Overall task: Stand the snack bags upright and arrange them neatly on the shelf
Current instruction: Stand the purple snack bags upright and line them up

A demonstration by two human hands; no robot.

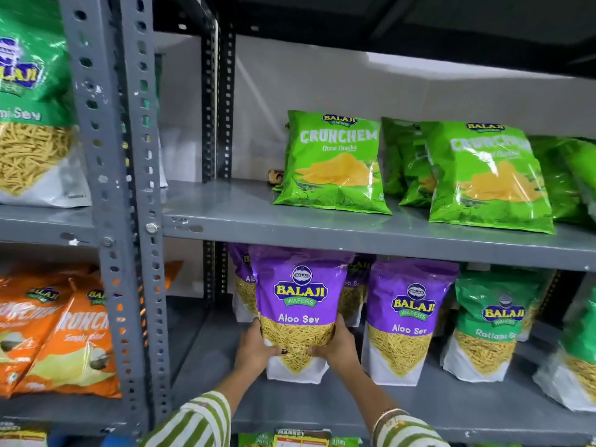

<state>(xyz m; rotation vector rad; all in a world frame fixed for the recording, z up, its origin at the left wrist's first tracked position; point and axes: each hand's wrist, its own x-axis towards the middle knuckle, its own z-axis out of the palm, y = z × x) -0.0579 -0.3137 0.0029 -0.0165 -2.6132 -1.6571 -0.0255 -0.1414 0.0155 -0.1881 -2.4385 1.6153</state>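
A purple Aloo Sev bag (298, 304) stands upright on the lower grey shelf (338, 411). My left hand (254, 346) grips its lower left side and my right hand (338, 345) grips its lower right side. A second purple Aloo Sev bag (404, 321) stands upright just to its right. More purple bags (242, 279) stand behind, partly hidden. Green Ratlami Sev bags (490, 324) stand further right.
Green Crunchem bags (332, 162) lean on the upper shelf (225, 208), whose left part is bare. A grey perforated post (129, 221) divides the racks. Orange Crunchem bags (71, 337) sit lower left, and a green sev bag (29, 101) upper left.
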